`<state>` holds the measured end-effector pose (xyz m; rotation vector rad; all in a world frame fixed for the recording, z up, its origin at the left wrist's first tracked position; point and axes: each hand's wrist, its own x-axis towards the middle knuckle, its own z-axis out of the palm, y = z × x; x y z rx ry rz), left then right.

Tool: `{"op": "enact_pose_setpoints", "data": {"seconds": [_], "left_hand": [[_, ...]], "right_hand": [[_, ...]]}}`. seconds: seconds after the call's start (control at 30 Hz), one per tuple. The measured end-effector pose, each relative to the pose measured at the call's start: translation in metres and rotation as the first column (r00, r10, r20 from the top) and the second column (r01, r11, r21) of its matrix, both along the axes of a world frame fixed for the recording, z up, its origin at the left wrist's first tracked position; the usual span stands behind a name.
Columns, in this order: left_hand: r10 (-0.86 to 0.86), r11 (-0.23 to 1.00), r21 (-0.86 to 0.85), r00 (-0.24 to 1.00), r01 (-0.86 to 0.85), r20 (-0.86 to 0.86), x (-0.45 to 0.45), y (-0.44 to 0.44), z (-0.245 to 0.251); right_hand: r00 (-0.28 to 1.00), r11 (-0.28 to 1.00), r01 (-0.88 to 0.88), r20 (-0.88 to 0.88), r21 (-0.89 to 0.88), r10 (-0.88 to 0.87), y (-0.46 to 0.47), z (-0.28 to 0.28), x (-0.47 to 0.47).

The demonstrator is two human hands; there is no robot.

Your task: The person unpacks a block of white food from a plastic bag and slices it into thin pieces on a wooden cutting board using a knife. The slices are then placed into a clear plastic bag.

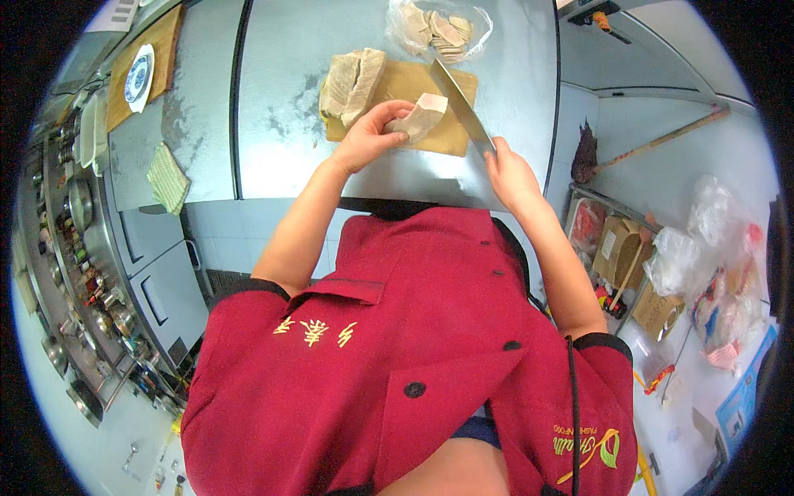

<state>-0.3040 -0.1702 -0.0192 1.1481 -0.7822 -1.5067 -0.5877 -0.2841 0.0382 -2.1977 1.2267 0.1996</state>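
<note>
My left hand [376, 135] grips a pale piece of meat [428, 111] over the right part of a yellowish cutting board [456, 139]. The handle of a cleaver [462, 106] is in my right hand [510, 172]; its broad blade points away from me and lies just right of the meat, over the board's right side. Larger pale meat blocks [353, 80] rest at the board's left end. Past the board's far edge, a clear plastic bag [484, 31] holds many thin pale slices [448, 34]. My right fingers hide most of the handle.
On the steel counter [279, 161], a green-white cloth [167, 178] lies at the left edge. Farther left, a wooden board [167, 49] carries a blue-patterned plate [139, 75]. Shelves with pans stand far left. Cardboard boxes [620, 248] and plastic bags [676, 260] are at the right.
</note>
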Motion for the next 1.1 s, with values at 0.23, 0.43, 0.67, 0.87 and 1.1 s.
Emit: {"op": "enact_pose_setpoints", "data": {"seconds": [0.23,0.43,0.67,0.87,1.1], "left_hand": [[-0.061,0.984,0.175,0.906,-0.015,0.419,-0.015,-0.024,-0.011],[-0.069,0.991,0.09,0.201,-0.097,0.977,-0.045,-0.032,0.001],[0.215,0.972,-0.235,0.314,0.028,0.925,-0.056,-0.043,-0.013],[0.176,0.974,-0.21,0.3,0.084,0.937,-0.065,-0.034,-0.018],[0.24,0.968,-0.15,0.577,-0.199,0.781,-0.054,-0.051,-0.02]], "right_hand": [[0.998,0.998,-0.017,0.06,-0.059,0.021,-0.008,0.001,-0.002],[0.984,0.978,-0.156,0.063,-0.139,0.166,-0.03,0.007,-0.006],[0.968,0.961,-0.249,-0.011,-0.121,0.249,-0.038,0.014,-0.007],[0.965,0.959,-0.26,-0.004,-0.114,0.261,-0.036,0.022,-0.006],[0.982,0.977,-0.171,0.059,-0.127,0.18,-0.041,0.019,-0.001]]}}
